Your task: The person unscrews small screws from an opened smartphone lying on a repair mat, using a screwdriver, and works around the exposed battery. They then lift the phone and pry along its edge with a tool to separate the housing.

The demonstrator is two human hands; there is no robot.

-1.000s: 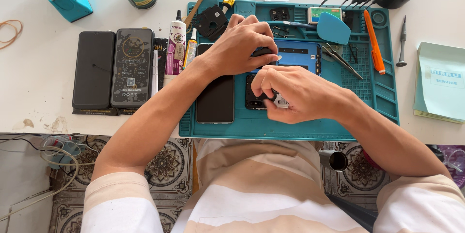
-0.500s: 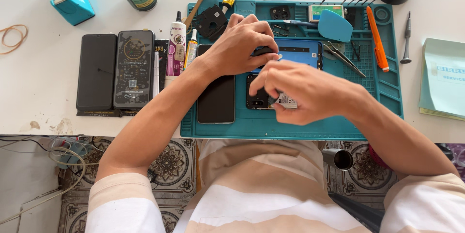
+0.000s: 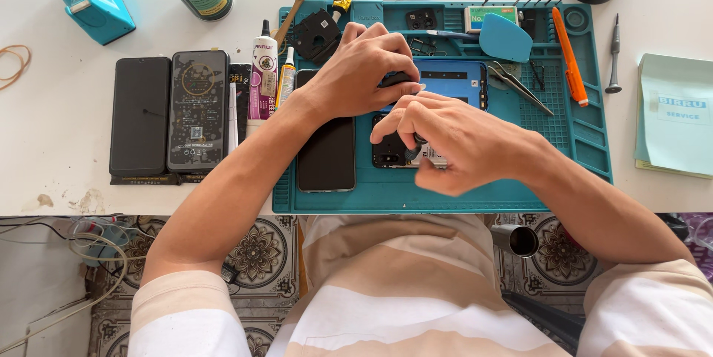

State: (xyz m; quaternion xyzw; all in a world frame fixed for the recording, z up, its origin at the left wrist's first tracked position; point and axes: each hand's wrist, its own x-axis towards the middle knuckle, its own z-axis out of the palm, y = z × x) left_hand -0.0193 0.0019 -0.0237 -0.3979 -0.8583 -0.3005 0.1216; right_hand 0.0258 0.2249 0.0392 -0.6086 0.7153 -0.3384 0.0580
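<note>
An opened dark phone [image 3: 390, 151] lies on the teal work mat [image 3: 587, 142], mostly covered by my hands. My left hand [image 3: 364, 67] reaches in from the left and presses on the phone's top end, its fingers curled over a black part. My right hand [image 3: 453, 142] hovers just over the phone's middle. Its fingers are pinched around a small dark tool whose tip is hidden. A blue phone panel [image 3: 453, 82] lies right behind my hands. A black phone [image 3: 327, 153] rests face down on the mat's left side.
Two more dark phones [image 3: 171, 112] lie left of the mat beside glue tubes [image 3: 264, 67]. On the mat are tweezers [image 3: 520, 86], an orange pry tool [image 3: 568, 53] and a blue pick [image 3: 505, 36]. A screwdriver [image 3: 613, 53] and a green pad [image 3: 679, 116] lie at right.
My right hand's fingers have shifted slightly over the opened phone, staying pinched. My left hand has kept its hold in the same place.
</note>
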